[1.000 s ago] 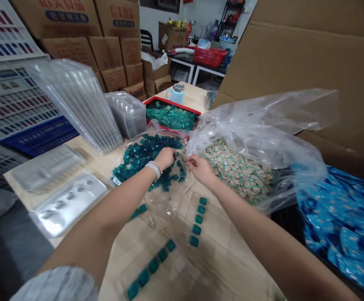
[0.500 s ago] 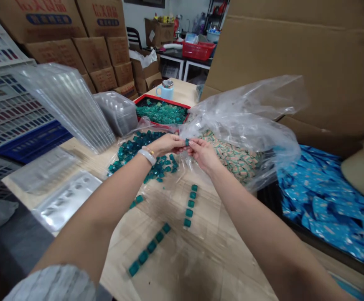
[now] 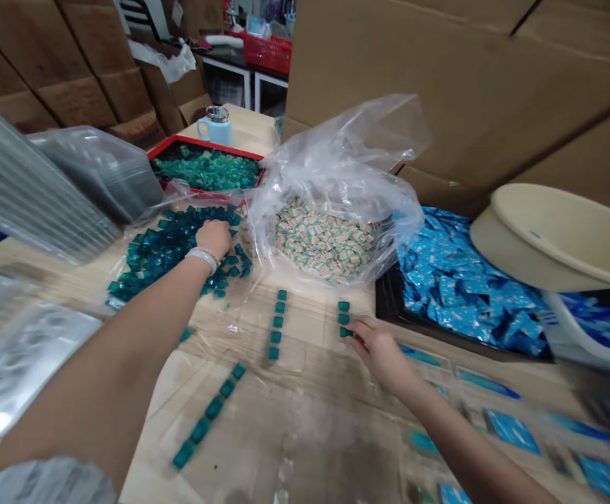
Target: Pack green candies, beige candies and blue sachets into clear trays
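Note:
My left hand [image 3: 213, 238] rests fingers-down on a heap of teal gel cubes [image 3: 173, 248] spread on clear plastic film; what its fingers hold is hidden. My right hand [image 3: 381, 352] pinches a teal cube at the lower end of a short row of teal cubes [image 3: 343, 317] on the wooden table [image 3: 305, 392]. Left of that row lie a second row [image 3: 275, 325] and a diagonal row [image 3: 210, 409]. Behind them, a clear plastic bag [image 3: 336, 168] holds beige-and-green wrapped packets [image 3: 323, 241]. A red tray [image 3: 204, 168] holds more teal pieces.
A black tray of blue sachets [image 3: 467, 287] and a beige plastic basin [image 3: 551, 238] stand to the right. Stacked clear blister trays [image 3: 36, 189] lie at left, a light blue mug [image 3: 215, 127] stands at the back, and cardboard boxes [image 3: 78, 91] rise behind.
My hands have parted: the right moved down from the bag to a new short row, and the left returned to the heap. The view has swung right, showing the basin.

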The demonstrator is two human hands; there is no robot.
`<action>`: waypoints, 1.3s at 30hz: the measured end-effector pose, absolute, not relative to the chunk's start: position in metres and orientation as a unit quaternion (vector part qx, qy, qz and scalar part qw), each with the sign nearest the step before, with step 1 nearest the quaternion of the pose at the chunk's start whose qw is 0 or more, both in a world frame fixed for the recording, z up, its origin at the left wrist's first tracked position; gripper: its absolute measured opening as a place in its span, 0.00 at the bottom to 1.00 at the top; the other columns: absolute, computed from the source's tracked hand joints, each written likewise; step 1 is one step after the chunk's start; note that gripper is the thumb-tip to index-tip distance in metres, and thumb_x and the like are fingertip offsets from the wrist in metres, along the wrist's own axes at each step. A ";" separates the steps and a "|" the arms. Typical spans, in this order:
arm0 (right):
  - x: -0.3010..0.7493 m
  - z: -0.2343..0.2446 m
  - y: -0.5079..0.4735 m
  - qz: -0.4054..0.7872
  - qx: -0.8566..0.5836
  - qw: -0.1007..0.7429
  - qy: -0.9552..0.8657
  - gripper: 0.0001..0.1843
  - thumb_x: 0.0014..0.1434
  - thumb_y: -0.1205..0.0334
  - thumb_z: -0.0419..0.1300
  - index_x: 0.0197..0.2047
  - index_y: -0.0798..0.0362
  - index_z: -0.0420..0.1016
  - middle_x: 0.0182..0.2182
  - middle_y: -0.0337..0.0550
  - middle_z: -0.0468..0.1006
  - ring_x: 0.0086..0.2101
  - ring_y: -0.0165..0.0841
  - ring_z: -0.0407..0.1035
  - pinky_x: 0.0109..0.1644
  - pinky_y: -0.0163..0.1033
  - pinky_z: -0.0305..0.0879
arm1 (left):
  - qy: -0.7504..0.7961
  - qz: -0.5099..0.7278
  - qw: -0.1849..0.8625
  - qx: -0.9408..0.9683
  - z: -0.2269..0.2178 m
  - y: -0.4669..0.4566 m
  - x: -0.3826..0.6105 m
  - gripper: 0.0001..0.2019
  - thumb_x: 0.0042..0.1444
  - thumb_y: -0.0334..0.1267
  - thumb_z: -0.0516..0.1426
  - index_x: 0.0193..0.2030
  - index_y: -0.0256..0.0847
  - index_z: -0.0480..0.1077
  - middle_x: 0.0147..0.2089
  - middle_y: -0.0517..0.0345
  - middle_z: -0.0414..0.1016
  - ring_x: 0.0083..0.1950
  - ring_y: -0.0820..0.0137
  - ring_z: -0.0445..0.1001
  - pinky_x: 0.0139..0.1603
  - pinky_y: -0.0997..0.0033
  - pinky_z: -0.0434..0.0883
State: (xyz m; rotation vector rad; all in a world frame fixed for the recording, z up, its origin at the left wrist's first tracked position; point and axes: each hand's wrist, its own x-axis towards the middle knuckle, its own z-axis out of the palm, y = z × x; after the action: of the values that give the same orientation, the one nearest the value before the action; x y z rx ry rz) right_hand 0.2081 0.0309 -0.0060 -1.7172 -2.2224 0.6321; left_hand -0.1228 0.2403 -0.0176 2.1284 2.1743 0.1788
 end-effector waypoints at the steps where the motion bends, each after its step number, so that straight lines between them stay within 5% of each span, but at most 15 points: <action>1: 0.204 -0.009 0.032 0.207 -0.592 0.113 -0.771 0.10 0.54 0.69 0.51 0.37 0.56 0.72 0.35 0.49 0.72 0.36 0.35 0.67 0.40 0.39 0.64 | 0.711 0.058 0.027 0.701 -0.019 0.240 -0.123 0.16 0.50 0.35 0.46 0.40 0.32 0.71 0.42 0.39 0.70 0.47 0.54 0.64 0.42 0.60 0.64; 8: 0.199 -0.013 0.039 0.189 -0.599 0.040 -0.777 0.12 0.52 0.72 0.50 0.36 0.56 0.72 0.38 0.51 0.72 0.39 0.35 0.67 0.43 0.39 0.62 | 0.706 0.112 0.051 0.698 -0.032 0.236 -0.115 0.16 0.48 0.37 0.50 0.43 0.36 0.70 0.44 0.43 0.69 0.50 0.56 0.62 0.46 0.62 0.63; 15: 0.209 -0.013 0.026 0.251 -0.631 0.102 -0.727 0.12 0.52 0.70 0.46 0.40 0.56 0.65 0.27 0.44 0.74 0.29 0.34 0.69 0.35 0.38 0.64 | 0.710 0.138 0.150 0.674 -0.024 0.252 -0.101 0.16 0.48 0.37 0.50 0.42 0.37 0.71 0.40 0.49 0.74 0.42 0.64 0.71 0.43 0.72 0.65; 19: 0.209 0.003 0.026 0.221 -0.633 0.153 -0.726 0.09 0.55 0.65 0.46 0.38 0.53 0.65 0.31 0.46 0.74 0.31 0.34 0.70 0.37 0.39 0.64 | 0.737 0.163 0.177 0.631 -0.019 0.260 -0.095 0.14 0.46 0.37 0.53 0.37 0.31 0.73 0.39 0.43 0.75 0.43 0.61 0.71 0.43 0.70 0.65; 23: 0.197 0.023 0.033 0.199 -0.616 0.234 -0.725 0.09 0.55 0.62 0.49 0.40 0.52 0.65 0.34 0.45 0.73 0.33 0.33 0.69 0.38 0.38 0.65 | 0.731 0.216 0.191 0.618 0.000 0.243 -0.101 0.16 0.47 0.35 0.53 0.42 0.31 0.71 0.42 0.45 0.74 0.43 0.64 0.71 0.44 0.71 0.65; 30: 0.120 0.025 0.057 0.298 -0.506 0.396 -0.706 0.18 0.56 0.64 0.49 0.50 0.48 0.60 0.37 0.43 0.69 0.33 0.30 0.67 0.38 0.38 0.66 | 0.446 0.352 0.591 0.573 0.037 0.114 -0.066 0.19 0.45 0.36 0.56 0.47 0.38 0.67 0.38 0.54 0.73 0.34 0.73 0.70 0.37 0.72 0.67; 35: 0.112 0.024 0.034 0.300 -0.501 0.400 -0.706 0.13 0.54 0.63 0.52 0.44 0.49 0.65 0.33 0.43 0.69 0.33 0.32 0.66 0.38 0.41 0.65 | 0.420 0.378 0.650 0.509 0.034 0.058 -0.031 0.15 0.45 0.38 0.58 0.41 0.38 0.70 0.34 0.56 0.72 0.31 0.74 0.67 0.34 0.74 0.65; 39: 0.129 0.018 -0.005 0.413 -0.524 0.413 -0.620 0.09 0.55 0.60 0.53 0.40 0.51 0.66 0.30 0.42 0.72 0.32 0.32 0.68 0.37 0.40 0.65 | 0.407 0.340 0.686 0.499 0.027 0.035 -0.015 0.12 0.43 0.40 0.59 0.34 0.36 0.71 0.24 0.61 0.67 0.25 0.77 0.63 0.27 0.77 0.62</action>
State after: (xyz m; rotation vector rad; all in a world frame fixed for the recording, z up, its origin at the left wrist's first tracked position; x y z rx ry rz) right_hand 0.1288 -0.0055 0.0181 -1.3178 -1.5589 1.0379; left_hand -0.0153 0.0350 0.0270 1.1165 0.9105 0.7604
